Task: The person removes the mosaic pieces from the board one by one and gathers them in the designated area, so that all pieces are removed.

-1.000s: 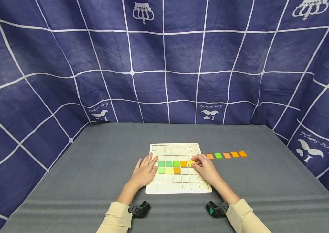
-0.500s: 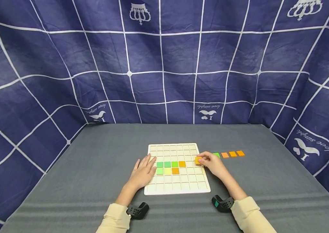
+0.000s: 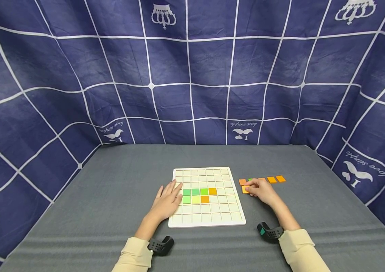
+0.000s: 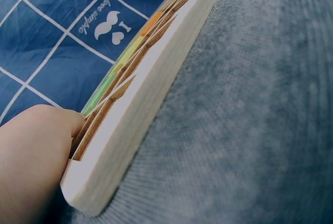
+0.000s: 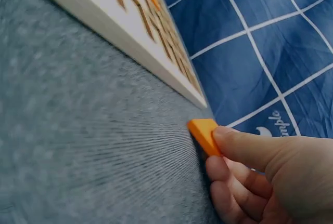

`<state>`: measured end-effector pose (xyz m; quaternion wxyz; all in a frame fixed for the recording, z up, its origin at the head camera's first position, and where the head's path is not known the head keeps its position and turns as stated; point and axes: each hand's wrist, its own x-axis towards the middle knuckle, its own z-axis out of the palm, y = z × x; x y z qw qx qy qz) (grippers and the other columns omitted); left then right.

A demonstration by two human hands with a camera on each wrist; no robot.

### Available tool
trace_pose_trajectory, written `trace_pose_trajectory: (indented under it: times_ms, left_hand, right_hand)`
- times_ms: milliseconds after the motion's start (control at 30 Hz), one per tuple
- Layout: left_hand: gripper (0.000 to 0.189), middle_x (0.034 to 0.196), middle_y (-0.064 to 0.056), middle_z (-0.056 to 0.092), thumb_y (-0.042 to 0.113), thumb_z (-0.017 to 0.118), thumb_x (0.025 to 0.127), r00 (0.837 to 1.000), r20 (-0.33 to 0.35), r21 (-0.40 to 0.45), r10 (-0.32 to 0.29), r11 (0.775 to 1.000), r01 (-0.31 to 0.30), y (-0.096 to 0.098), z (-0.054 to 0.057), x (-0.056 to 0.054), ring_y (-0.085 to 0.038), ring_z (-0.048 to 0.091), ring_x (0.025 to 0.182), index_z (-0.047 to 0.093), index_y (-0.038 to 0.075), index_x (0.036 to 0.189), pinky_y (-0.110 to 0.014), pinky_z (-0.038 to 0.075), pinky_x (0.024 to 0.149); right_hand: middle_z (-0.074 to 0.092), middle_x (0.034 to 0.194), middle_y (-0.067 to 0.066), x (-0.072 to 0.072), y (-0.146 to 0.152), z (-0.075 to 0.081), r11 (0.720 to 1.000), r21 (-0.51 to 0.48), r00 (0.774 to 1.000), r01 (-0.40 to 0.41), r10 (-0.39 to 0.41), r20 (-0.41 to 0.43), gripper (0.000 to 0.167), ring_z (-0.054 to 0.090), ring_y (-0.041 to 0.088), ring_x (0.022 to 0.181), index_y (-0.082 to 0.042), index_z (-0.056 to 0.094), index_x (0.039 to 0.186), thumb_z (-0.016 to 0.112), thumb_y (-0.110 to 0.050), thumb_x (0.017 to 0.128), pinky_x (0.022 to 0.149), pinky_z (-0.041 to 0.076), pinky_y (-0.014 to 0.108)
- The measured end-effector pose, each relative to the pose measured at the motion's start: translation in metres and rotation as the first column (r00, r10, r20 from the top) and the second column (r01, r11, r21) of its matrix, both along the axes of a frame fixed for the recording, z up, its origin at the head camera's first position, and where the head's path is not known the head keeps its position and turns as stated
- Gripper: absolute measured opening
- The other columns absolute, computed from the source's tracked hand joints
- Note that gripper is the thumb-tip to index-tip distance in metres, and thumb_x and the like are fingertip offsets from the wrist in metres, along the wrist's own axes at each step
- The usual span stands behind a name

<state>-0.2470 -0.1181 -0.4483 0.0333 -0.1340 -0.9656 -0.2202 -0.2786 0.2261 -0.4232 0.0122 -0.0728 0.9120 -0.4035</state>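
A pale wooden grid board lies on the grey cloth, with several green, yellow and orange square tiles set in two of its rows. My left hand rests on the board's left edge, fingers straight and spread; the left wrist view shows part of that hand at the board's corner. Just right of the board, my right hand pinches a yellow-orange square tile between thumb and fingers. In the right wrist view this tile is held tilted, close over the cloth.
Behind my right hand runs a row of loose tiles: a light orange tile at its left end and an orange tile at its right end. Some are partly hidden by the hand. A blue checked curtain encloses the grey table.
My right hand has lifted the yellow-orange tile out of the board's upper tiled row and carried it right, off the board. The left hand stays in place.
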Motion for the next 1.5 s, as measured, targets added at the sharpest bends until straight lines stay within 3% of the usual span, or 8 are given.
trace_pose_trajectory:
  times_ms: [400,767,1000,1233,1500]
  left_hand:
    - [0.047,0.151,-0.012,0.022,0.03,0.035,0.097,1.0,-0.007,0.002,0.001,1.0,-0.001,0.0,0.0,0.0,-0.03,0.022,0.139,0.034,0.014,0.141,-0.051,0.007,0.113]
    - [0.047,0.151,-0.011,0.022,0.031,0.034,0.097,1.0,-0.002,0.0,0.002,1.0,-0.002,0.0,-0.001,-0.001,-0.029,0.021,0.139,0.034,0.015,0.141,-0.05,0.007,0.113]
    - [0.047,0.151,-0.011,0.021,0.032,0.034,0.097,1.0,0.003,0.004,0.004,1.0,-0.004,-0.001,-0.002,-0.001,-0.029,0.02,0.139,0.034,0.015,0.141,-0.05,0.006,0.114]
    - [0.047,0.151,-0.011,0.021,0.032,0.033,0.097,1.0,0.004,0.003,0.004,1.0,-0.004,-0.001,-0.002,-0.001,-0.029,0.02,0.139,0.033,0.015,0.142,-0.05,0.006,0.114]
    - [0.047,0.152,-0.011,0.02,0.032,0.034,0.097,1.0,0.013,0.007,0.007,1.0,-0.007,0.0,-0.002,-0.001,-0.029,0.02,0.14,0.034,0.016,0.142,-0.05,0.006,0.114]
  right_hand:
    - [0.061,0.082,0.007,-0.002,0.0,-0.005,0.994,0.101,0.998,0.027,-0.021,-0.067,0.015,0.049,0.011,0.068,-0.001,0.067,0.096,0.061,-0.01,0.085,0.058,0.041,0.022]
    - [0.056,0.079,0.007,-0.001,0.0,-0.005,0.99,0.139,0.997,0.028,-0.017,-0.079,0.017,0.047,0.011,0.069,-0.002,0.069,0.097,0.061,-0.011,0.086,0.059,0.04,0.021]
    - [0.06,0.093,0.015,0.0,-0.003,0.004,0.996,0.069,0.996,0.049,-0.044,-0.08,0.02,0.05,0.012,0.062,-0.001,0.066,0.103,0.057,-0.011,0.088,0.052,0.044,0.022]
    - [0.067,0.088,0.01,0.005,-0.021,0.019,0.994,0.031,0.985,0.104,-0.099,-0.142,0.02,0.055,0.012,0.07,-0.005,0.067,0.101,0.056,-0.017,0.09,0.059,0.045,0.023]
    - [0.066,0.086,0.01,0.017,-0.049,0.027,0.998,0.003,0.974,0.06,-0.058,-0.217,0.018,0.055,0.011,0.066,-0.004,0.067,0.1,0.059,-0.015,0.088,0.055,0.045,0.02]
